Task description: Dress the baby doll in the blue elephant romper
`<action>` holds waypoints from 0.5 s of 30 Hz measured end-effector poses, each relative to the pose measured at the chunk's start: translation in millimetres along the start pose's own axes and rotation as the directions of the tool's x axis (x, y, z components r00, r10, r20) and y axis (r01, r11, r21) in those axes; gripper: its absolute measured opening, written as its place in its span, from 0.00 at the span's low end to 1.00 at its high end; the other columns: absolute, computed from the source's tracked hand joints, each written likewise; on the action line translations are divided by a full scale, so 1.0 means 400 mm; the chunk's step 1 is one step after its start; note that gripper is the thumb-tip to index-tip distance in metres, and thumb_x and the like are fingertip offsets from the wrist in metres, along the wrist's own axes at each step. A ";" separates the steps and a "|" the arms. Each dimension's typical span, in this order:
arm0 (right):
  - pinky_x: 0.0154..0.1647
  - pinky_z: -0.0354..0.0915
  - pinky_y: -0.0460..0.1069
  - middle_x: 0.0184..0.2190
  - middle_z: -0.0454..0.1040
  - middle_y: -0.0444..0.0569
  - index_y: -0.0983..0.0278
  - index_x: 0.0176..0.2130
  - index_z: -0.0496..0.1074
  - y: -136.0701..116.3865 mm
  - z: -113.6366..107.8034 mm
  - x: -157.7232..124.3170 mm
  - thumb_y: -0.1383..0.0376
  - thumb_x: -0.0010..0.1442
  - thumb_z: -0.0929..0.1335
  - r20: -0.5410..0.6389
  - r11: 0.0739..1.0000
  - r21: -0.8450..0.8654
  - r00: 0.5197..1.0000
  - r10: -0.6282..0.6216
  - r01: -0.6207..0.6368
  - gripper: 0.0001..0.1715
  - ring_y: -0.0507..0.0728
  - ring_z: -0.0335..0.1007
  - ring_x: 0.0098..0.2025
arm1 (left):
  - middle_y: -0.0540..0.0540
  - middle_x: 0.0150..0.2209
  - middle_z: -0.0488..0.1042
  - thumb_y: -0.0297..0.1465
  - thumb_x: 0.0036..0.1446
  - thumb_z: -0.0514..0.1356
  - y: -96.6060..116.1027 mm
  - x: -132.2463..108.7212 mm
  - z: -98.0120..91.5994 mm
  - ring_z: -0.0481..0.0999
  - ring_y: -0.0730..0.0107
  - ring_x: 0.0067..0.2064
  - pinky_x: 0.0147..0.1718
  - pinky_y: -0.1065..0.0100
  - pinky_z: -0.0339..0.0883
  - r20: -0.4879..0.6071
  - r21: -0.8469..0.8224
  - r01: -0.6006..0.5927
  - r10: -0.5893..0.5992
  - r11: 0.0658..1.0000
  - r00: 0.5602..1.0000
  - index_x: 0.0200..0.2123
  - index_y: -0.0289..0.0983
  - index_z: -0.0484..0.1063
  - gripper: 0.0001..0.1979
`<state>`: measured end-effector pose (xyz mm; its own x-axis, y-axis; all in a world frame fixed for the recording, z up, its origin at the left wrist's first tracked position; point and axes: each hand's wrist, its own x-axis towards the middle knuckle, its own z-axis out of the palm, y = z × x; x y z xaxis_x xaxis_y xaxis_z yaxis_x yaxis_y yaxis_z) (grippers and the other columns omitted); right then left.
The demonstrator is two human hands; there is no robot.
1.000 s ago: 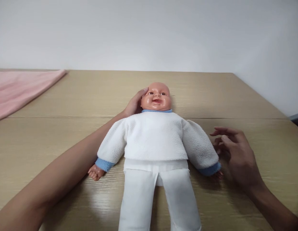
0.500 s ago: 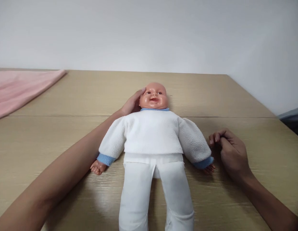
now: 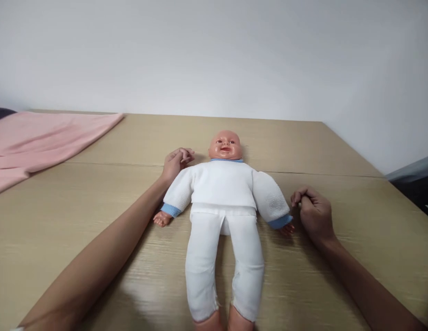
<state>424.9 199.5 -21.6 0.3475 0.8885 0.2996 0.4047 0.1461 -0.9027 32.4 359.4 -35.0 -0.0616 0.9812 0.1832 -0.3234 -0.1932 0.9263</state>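
Note:
A baby doll lies on its back on the wooden table, its head pointing away from me. It wears a white fleece top with blue cuffs and collar, and white trousers; its bare lower legs run off the bottom of the view. My left hand rests on the table beside the doll's head, a small gap away, fingers curled in and nothing visible in them. Close to the doll's cuffed hand on the right side is my right hand, loosely closed on the tabletop, also holding nothing visible.
A pink cloth lies spread over the table's far left corner. Behind it a dark object shows at the left edge. The wooden table has a seam across it and meets a pale wall. Something dark stands beyond its right edge.
My left hand has come off the doll's head and moved left of it, its fingers now curled. The view has shifted, showing more of the doll's legs. My right hand keeps its closed pose.

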 end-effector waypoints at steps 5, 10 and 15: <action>0.33 0.60 0.51 0.21 0.69 0.41 0.57 0.23 0.69 -0.018 0.008 0.000 0.65 0.51 0.66 -0.085 0.996 0.033 0.993 -0.085 0.088 0.07 0.55 0.65 0.27 | 0.52 0.24 0.63 0.23 0.48 0.62 0.078 -0.097 -0.029 0.64 0.70 0.31 0.36 0.70 0.63 -0.055 0.075 -0.169 0.174 0.983 0.983 0.22 0.40 0.64 0.10; 0.34 0.63 0.50 0.22 0.70 0.41 0.57 0.24 0.69 -0.149 -0.005 -0.098 0.70 0.60 0.66 -0.047 0.979 0.079 0.981 -0.187 0.190 0.14 0.54 0.67 0.27 | 0.52 0.21 0.57 0.21 0.53 0.61 0.201 -0.253 -0.003 0.60 0.69 0.29 0.34 0.68 0.59 0.018 0.125 -0.235 0.234 0.964 0.972 0.21 0.40 0.65 0.12; 0.32 0.69 0.50 0.23 0.74 0.42 0.57 0.32 0.70 -0.218 -0.057 -0.410 0.69 0.80 0.63 0.227 0.746 0.104 0.714 -0.662 0.658 0.22 0.54 0.72 0.26 | 0.54 0.18 0.57 0.35 0.76 0.61 0.316 -0.567 0.062 0.60 0.67 0.24 0.31 0.65 0.64 0.214 0.071 -0.084 0.067 0.994 0.975 0.34 0.44 0.74 0.13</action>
<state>351.8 31.2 14.9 -0.2120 0.6370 0.7412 0.4423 0.7388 -0.5084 29.0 112.4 48.9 0.1200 0.9428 0.3110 -0.2490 -0.2747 0.9288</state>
